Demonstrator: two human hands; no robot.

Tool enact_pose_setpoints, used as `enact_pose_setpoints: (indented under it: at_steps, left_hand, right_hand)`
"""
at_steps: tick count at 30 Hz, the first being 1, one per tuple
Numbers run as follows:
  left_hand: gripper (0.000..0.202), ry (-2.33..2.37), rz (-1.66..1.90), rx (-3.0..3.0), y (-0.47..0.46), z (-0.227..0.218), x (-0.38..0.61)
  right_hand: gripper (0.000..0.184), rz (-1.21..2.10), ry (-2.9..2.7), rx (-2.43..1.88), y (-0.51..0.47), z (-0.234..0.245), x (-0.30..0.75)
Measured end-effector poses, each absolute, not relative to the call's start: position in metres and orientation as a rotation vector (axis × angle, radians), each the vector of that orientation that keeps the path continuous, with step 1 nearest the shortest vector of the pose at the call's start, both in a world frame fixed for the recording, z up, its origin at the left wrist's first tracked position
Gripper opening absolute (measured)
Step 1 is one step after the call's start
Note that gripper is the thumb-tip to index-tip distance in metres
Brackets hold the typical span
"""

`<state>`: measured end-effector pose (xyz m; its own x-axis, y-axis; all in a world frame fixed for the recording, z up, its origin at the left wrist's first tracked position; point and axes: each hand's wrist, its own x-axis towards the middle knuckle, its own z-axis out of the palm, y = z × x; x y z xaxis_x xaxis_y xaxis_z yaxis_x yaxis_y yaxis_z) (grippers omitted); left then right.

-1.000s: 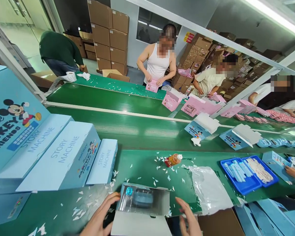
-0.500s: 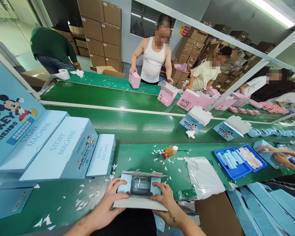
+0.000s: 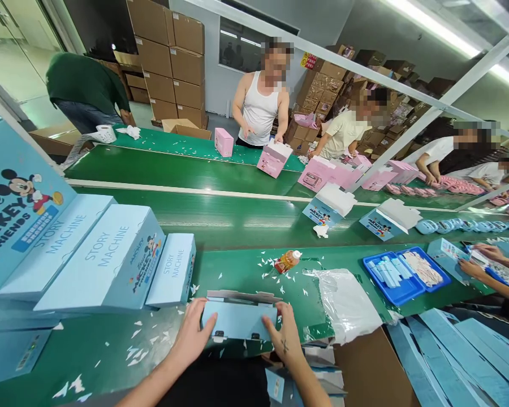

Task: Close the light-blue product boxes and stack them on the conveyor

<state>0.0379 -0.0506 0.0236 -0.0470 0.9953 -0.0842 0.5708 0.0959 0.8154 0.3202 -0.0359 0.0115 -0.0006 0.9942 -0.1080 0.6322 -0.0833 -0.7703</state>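
The blue box (image 3: 240, 317) sat at the near edge of the green table (image 3: 246, 271), its lid flap folded down toward the person. The left hand (image 3: 193, 339) clasped the box's left end and the right hand (image 3: 282, 336) its right end, with thumbs on the front face and fingers curled round the sides.

Close to the left of the box stood a row of Story Machine cartons (image 3: 110, 260). Just to its right lay a crumpled plastic bag (image 3: 348, 302). Beyond the box the table lay open up to the conveyor belt (image 3: 237, 217), apart from paper scraps (image 3: 138, 353) and a small bottle (image 3: 287, 260). Farther right of the box, a blue tray (image 3: 402, 271) sat near a co-worker's hands (image 3: 475, 265).

The box's contents and underside were hidden. The picture's lower edge cut off the forearms, and the dark space below the box could not be made out.
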Motion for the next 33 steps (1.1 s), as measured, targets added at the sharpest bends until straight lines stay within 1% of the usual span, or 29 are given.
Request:
enact_pose_setpoints:
  at_steps: [2,4,5,6,7,9,10,11,13,16,17,20,21,24,25,26,28,29,33]
  left_hand:
    - [0.040,1.812,0.852,1.397,-0.046,0.006,0.040]
    - [0.055,1.858,0.859,1.297,-0.042,-0.003,0.040]
    - [0.060,1.859,0.872,1.296,-0.040,-0.004,0.039]
    - [0.061,1.839,0.888,1.341,-0.039,-0.004,0.037]
    - [0.057,1.791,0.904,1.426,-0.037,-0.001,0.035]
    - [0.040,1.624,0.907,1.645,-0.035,0.008,0.028]
    - [0.032,1.506,0.871,1.764,-0.034,0.014,0.023]
    - [0.027,1.384,0.812,1.876,-0.032,0.020,0.017]
    - [0.031,1.201,0.642,2.055,-0.030,0.032,0.004]
    - [0.048,1.110,0.374,2.180,-0.029,0.052,-0.010]
    - [0.051,1.114,0.303,2.186,-0.030,0.059,-0.012]
    - [0.052,1.149,0.186,2.193,-0.036,0.072,-0.006]
    - [0.056,1.169,0.165,2.206,-0.038,0.073,-0.001]
    - [0.069,1.228,0.099,2.270,-0.042,0.071,0.015]
    - [0.071,1.246,0.073,2.292,-0.042,0.069,0.020]
    - [0.072,1.259,0.052,2.313,-0.042,0.066,0.024]
    - [0.073,1.260,0.035,2.354,-0.039,0.062,0.028]
    - [0.072,1.257,0.028,2.372,-0.037,0.061,0.030]
    - [0.062,1.278,-0.059,2.450,-0.031,0.056,0.031]
  right_hand:
    - [0.054,0.826,-1.457,-1.876,-0.038,-0.007,0.314]
    - [0.061,0.828,-1.370,-1.847,-0.038,-0.018,0.308]
    - [0.061,0.832,-1.392,-1.781,-0.037,-0.019,0.306]
    - [0.057,0.835,-1.439,-1.695,-0.036,-0.019,0.304]
    - [0.048,0.839,-1.483,-1.607,-0.035,-0.018,0.304]
    - [0.030,0.883,-1.528,-1.477,-0.033,-0.015,0.309]
    - [0.025,0.919,-1.532,-1.443,-0.033,-0.013,0.313]
    - [0.024,0.952,-1.539,-1.426,-0.033,-0.012,0.319]
    - [0.029,0.992,-1.622,-1.408,-0.033,-0.010,0.331]
    - [0.038,0.945,-1.881,-1.348,-0.032,0.002,0.346]
    - [0.038,0.903,-2.000,-1.332,-0.031,0.008,0.349]
    - [0.034,0.752,-2.342,-1.369,-0.033,0.030,0.353]
    - [0.038,0.703,-2.427,-1.395,-0.034,0.035,0.352]
    - [0.059,0.560,-2.535,-1.476,-0.041,0.042,0.347]
    - [0.060,0.503,-2.543,-1.498,-0.044,0.042,0.345]
    - [0.056,0.443,-2.551,-1.504,-0.046,0.040,0.343]
    - [0.040,0.338,-2.580,-1.442,-0.050,0.038,0.338]
    - [0.035,0.301,-2.597,-1.378,-0.051,0.037,0.336]
    - [0.031,0.231,-2.429,-1.180,-0.056,0.041,0.327]
